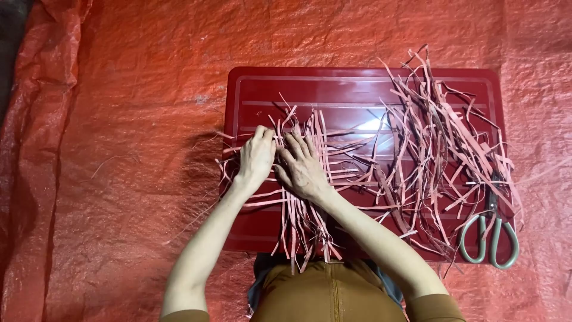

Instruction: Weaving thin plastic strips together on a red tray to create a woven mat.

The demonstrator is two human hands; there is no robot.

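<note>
Both hands lie flat, fingers spread, gripping nothing: left hand [257,156] & right hand [301,167] press a woven mat of pink strips [304,179] on the red board's [256,89] left half. Strips look light, floppy, prob. easily shifted; best pinched at loose ends.

Thin pink strips [301,173] lie crisscrossed flat, partly woven.

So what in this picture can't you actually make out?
- Head view: what the left hand fingertips grip; they curl into the pink strips.
- Head view: how the strips cross under the right hand; the palm covers them.
- Head view: the scissors blades, buried under the loose strip pile.
- Head view: the near edge of the red tray, hidden by the arms and strips.
</note>
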